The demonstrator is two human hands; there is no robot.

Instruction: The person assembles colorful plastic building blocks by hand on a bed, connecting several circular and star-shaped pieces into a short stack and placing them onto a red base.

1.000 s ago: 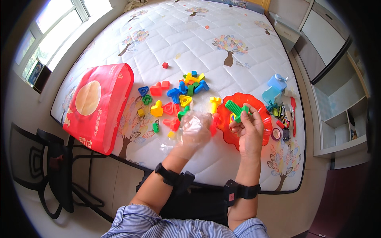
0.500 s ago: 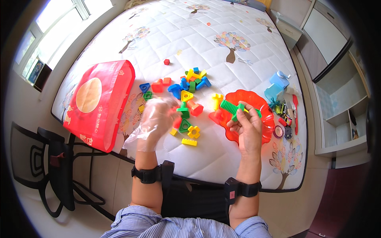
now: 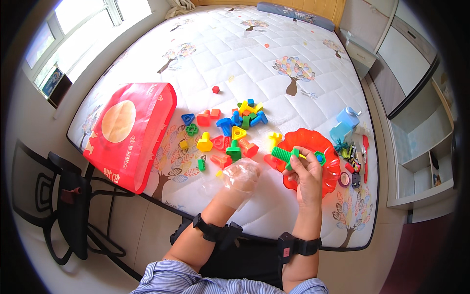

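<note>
My right hand (image 3: 307,177), bare, pinches a green toy bolt (image 3: 281,154) by its head, threaded end to the left. It is above a red scalloped bowl (image 3: 331,182), where a green nut with a blue piece (image 3: 320,158) shows beside my fingers. My left hand (image 3: 243,175) wears a clear plastic glove and reaches low over the mattress. Its fingers are hidden behind the back of the hand. Just beyond it lie a green bolt (image 3: 234,151), a red-orange bolt (image 3: 249,148) and a red bolt (image 3: 221,161). A yellow bolt (image 3: 275,141) rests left of the bowl.
Several more toy nuts and bolts lie on the white mattress (image 3: 215,68), with a blue bolt (image 3: 224,126) among them. A red bag (image 3: 129,132) lies at the left. At the right are a blue bottle (image 3: 345,122), purple tape (image 3: 344,179) and a red-handled tool (image 3: 365,157).
My left hand has moved right and nearer to me, uncovering a yellow bolt and other pieces. My right hand keeps the green bolt over the bowl. The whole view has shifted slightly.
</note>
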